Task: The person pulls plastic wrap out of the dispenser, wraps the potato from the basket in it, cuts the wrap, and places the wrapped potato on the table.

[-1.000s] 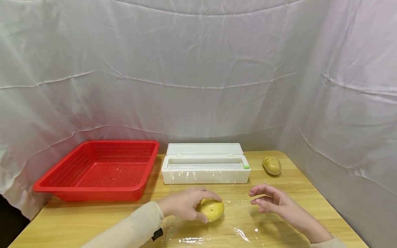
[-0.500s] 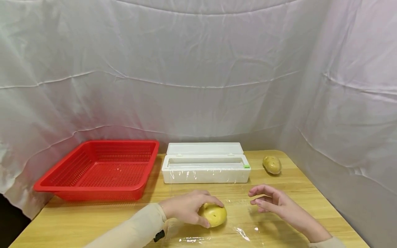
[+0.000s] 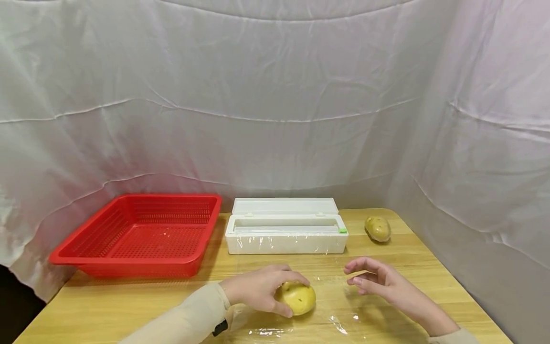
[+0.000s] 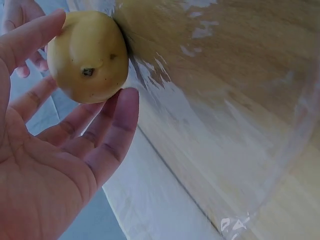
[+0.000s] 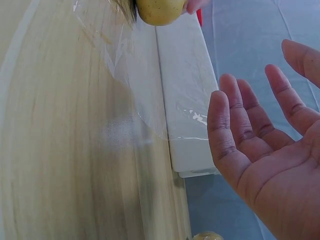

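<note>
My left hand (image 3: 264,289) grips a yellow potato (image 3: 299,299) from its left side, thumb in front and fingers over the back. In the left wrist view the potato (image 4: 90,60) shows a dark eye, and the fingertips lie along its edge. Under it a sheet of clear plastic wrap (image 4: 200,115) spreads over the wooden table, running from the white wrap dispenser (image 3: 285,242), whose lid stands raised. To the right, my right hand (image 3: 380,282) hovers with loosely bent fingers and nothing in them; the right wrist view shows the same hand (image 5: 270,135) with its palm bare.
A red plastic basket (image 3: 191,262) stands at the left of the table (image 3: 142,301). A second potato (image 3: 378,229), glossy as if wrapped, lies at the back right. A green slider (image 3: 342,231) sits at the dispenser's right end. Grey-white curtains (image 3: 275,105) hang behind and beside the table.
My left hand and the potato have shifted slightly right and toward me, mostly in the first half second. The right hand has stayed in place.
</note>
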`<state>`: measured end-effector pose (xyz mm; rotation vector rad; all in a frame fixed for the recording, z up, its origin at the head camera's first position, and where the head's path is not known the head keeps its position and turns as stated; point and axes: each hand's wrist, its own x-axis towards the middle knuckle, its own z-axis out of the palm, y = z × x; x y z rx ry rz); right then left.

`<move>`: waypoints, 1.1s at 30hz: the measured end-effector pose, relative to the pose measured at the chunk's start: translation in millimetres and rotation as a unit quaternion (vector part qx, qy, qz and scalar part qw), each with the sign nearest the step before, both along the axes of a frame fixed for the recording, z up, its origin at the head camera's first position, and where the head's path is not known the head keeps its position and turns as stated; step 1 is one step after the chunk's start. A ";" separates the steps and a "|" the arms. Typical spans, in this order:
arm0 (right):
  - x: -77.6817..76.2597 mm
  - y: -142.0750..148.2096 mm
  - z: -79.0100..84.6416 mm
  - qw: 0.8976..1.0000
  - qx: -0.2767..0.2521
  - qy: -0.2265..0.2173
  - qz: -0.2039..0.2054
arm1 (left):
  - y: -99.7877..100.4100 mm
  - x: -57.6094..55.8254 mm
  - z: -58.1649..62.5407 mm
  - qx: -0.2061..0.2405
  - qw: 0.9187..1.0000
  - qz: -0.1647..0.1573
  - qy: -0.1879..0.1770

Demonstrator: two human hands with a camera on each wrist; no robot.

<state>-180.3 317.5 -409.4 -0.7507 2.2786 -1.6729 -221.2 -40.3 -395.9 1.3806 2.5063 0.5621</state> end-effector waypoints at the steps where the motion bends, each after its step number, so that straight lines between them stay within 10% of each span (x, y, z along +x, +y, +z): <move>1: 0.0 0.0 0.0 1.000 0.000 0.002 0.001 | -1.1 -0.1 -0.1 0.004 1.000 0.002 0.001; 14: 8.5 -1.6 -1.2 0.992 0.071 0.100 0.039 | -45.2 18.6 7.3 0.056 0.996 0.047 0.053; 26: 31.4 -2.3 -11.4 0.976 0.152 0.061 0.140 | -92.7 55.6 -11.1 0.030 0.998 0.003 0.051; 33: 24.7 -5.9 -11.9 0.977 0.166 0.072 0.108 | -98.2 58.7 -17.7 0.013 0.998 0.037 0.040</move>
